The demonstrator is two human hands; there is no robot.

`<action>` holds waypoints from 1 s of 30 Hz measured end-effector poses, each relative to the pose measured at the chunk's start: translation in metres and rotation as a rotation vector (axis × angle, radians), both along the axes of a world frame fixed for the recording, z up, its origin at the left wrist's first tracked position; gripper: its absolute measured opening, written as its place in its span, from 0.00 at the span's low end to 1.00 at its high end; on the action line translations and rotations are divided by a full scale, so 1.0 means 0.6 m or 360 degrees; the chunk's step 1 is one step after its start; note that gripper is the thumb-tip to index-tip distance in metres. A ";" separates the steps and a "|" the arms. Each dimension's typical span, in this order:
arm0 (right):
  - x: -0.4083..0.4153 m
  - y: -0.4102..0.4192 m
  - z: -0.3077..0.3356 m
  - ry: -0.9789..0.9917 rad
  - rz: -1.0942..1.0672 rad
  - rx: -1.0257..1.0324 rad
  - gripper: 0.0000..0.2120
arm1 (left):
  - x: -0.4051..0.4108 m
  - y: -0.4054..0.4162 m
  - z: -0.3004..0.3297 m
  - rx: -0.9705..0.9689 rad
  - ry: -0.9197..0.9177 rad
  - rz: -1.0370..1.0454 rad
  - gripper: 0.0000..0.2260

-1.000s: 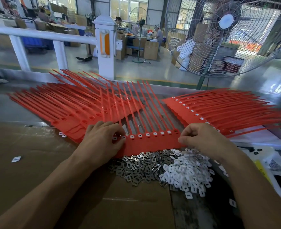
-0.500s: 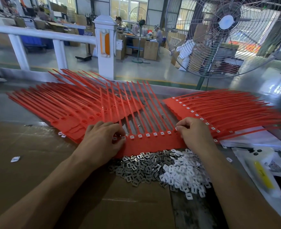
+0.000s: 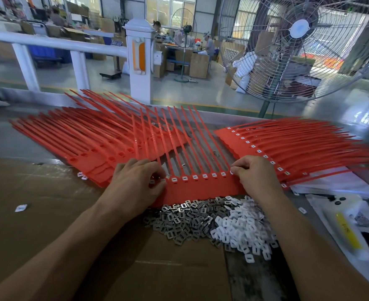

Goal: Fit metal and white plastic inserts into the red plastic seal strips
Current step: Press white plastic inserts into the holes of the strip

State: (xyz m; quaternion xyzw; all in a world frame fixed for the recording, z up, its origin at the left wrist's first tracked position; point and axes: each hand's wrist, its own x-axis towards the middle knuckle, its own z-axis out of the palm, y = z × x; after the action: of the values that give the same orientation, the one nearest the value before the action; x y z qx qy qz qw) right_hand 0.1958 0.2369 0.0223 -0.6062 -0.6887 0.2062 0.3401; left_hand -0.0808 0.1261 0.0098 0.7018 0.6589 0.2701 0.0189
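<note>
**One strip nearly full, a big stack still to do**

I look down at the red seal strip (image 3: 201, 187) that lies flat in front of me, between my two hands. It is one wide red piece with thin tails that point away from me. Along its row of little holes I count six white inserts already sitting in place between my hands. More holes may be under my fingers, but I cannot tell.

My left hand (image 3: 135, 183) rests on the left end of the strip with its fingers curled down on it. It seems to pinch something small there, but I cannot tell what. My right hand (image 3: 255, 177) is at the right end. Its finger and thumb are pressed together at the last hole, and I think they pinch a small white piece.

Just below the strip are two piles, touching each other: the metal inserts (image 3: 185, 220) on the left and the white plastic inserts (image 3: 244, 229) on the right. Each pile has far too many to count.

On the right is one stack of finished strips (image 3: 287, 146) with white dots showing. On the left is one stack of empty strips (image 3: 88, 144) with open holes. I think a lot of work is left.
</note>
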 end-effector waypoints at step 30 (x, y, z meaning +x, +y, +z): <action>-0.002 -0.021 0.015 0.0024 -0.0091 0.0086 0.06 | 0.010 -0.011 0.013 -0.0095 -0.0131 -0.0033 0.21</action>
State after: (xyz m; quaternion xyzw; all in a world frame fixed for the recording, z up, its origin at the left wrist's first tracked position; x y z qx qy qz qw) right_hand 0.1948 0.2241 0.0315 -0.6146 -0.6739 0.1823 0.3672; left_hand -0.0750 0.1196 0.0175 0.6961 0.6580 0.2786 0.0697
